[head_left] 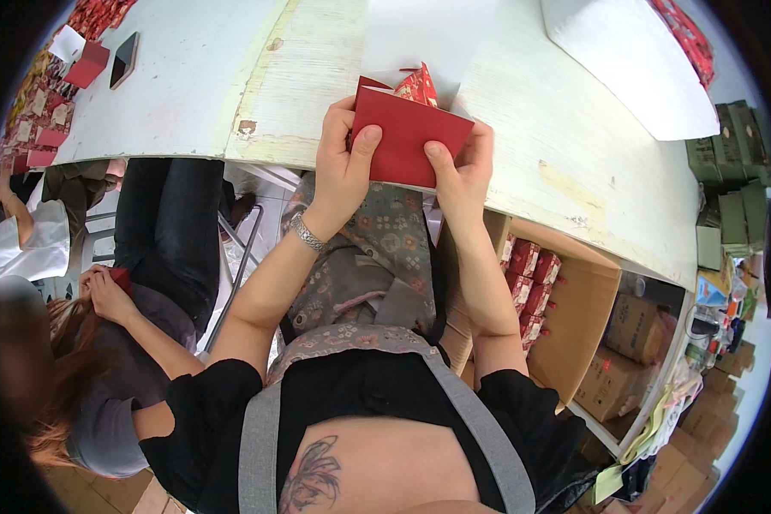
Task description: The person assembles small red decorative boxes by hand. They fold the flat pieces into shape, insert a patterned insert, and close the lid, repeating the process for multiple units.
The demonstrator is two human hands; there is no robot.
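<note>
Both of our hands hold one red envelope [408, 137] at the near edge of the white table [522, 128]. Our left hand [343, 163] closes around its left side — the thumb lies flat on the red face, the fingers curl behind. Our right hand [463, 171] grips the right side the same way, thumb pressed on the front near the lower corner, fingers wrapped over the far edge. Neither hand is spread; each pinches the envelope between thumb and fingers. A patterned red packet [418, 86] peeks out above the envelope's top edge. We wear a metal watch [307, 231] on the left wrist.

Under the table to our right stands an open cardboard box [582, 317] with small red boxes [527, 283] stacked inside. On the table's far left lies a dark phone [124, 58] — beside it a small red box [87, 64]. To our left a seated person [120, 343] bends forward, hands together.
</note>
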